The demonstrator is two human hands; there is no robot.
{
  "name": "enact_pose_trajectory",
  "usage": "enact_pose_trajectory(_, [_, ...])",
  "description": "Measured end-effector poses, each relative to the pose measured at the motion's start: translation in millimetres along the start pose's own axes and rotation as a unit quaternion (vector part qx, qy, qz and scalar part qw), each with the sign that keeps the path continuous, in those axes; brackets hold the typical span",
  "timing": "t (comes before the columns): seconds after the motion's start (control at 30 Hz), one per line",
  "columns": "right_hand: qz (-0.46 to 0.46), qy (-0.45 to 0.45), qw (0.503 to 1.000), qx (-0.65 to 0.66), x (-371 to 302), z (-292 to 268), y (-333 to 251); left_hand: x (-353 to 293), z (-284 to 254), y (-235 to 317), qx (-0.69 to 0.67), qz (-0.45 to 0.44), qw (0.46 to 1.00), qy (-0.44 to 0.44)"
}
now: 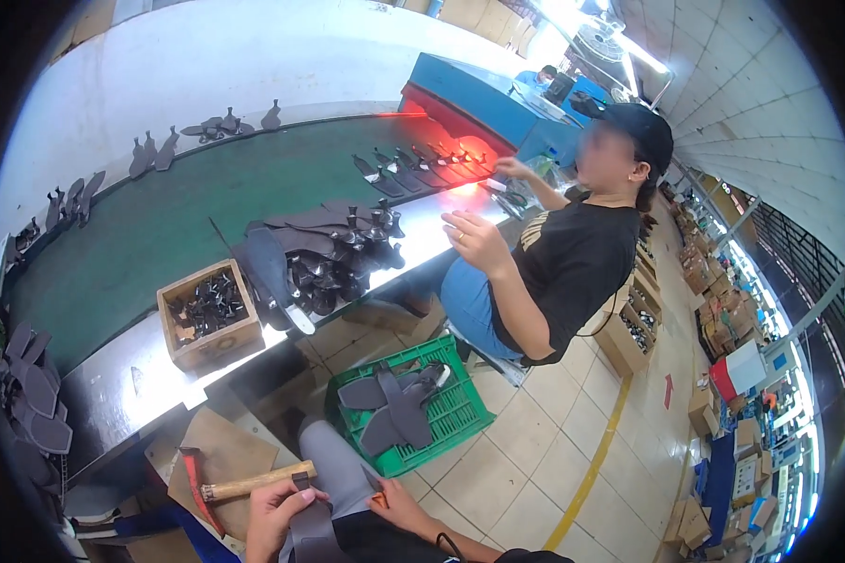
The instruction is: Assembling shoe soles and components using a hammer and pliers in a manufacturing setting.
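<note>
My left hand pinches a dark grey insole-shaped piece just above my lap. To its right, my right hand is closed around a small tool with an orange handle; its kind is hard to make out. A hammer with a red head and wooden handle lies on a brown board beside my left hand. The hammer's handle end comes close behind my left fingers.
A wooden box of small black parts and a pile of dark insoles stand on the bench by a green conveyor belt. A green crate with insoles is on the floor. A co-worker sits at the right.
</note>
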State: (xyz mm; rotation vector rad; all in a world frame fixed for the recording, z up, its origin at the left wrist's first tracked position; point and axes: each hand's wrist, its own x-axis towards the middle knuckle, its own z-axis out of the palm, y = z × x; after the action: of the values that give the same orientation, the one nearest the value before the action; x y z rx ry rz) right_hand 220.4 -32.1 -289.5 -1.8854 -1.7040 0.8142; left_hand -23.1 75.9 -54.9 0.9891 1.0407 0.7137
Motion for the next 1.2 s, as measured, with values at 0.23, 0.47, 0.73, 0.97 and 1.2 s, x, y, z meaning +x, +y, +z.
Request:
enact_pose_trajectory(0.23, [0.140, -0.069, 0.987, 0.026, -2.6, -23.8, -23.1, -3.7, -7.5, -2.1, -0.057, 0.000, 0.998, 0.017])
enact_pose_trajectory(0.47, [0.146, -0.105, 0.983, -0.047, -6.9, -22.1, 7.4, -6.0, -6.5, 1.2, -0.040, -0.007, 0.999, 0.002])
enact_pose_trajectory(0.73, [0.112, -0.014, 0.713, 0.692, -8.7, -81.8, -16.1, -6.6, -11.5, -6.6, -0.025, 0.063, 0.996, -0.054])
enact_pose_trajectory(0.97, [-0.113, -0.204, 0.700, 0.675, 7.2, -118.9, -83.4, -19.7, 1.9, 7.5, 0.022, 0.084, 0.995, -0.042])
enact_pose_trajectory(1.2, [-0.154, -0.176, 0.855, 0.462, 18.7, -192.2, -161.3, -20.2, 9.4, 25.3, 0.138, 0.170, 0.966, -0.140])
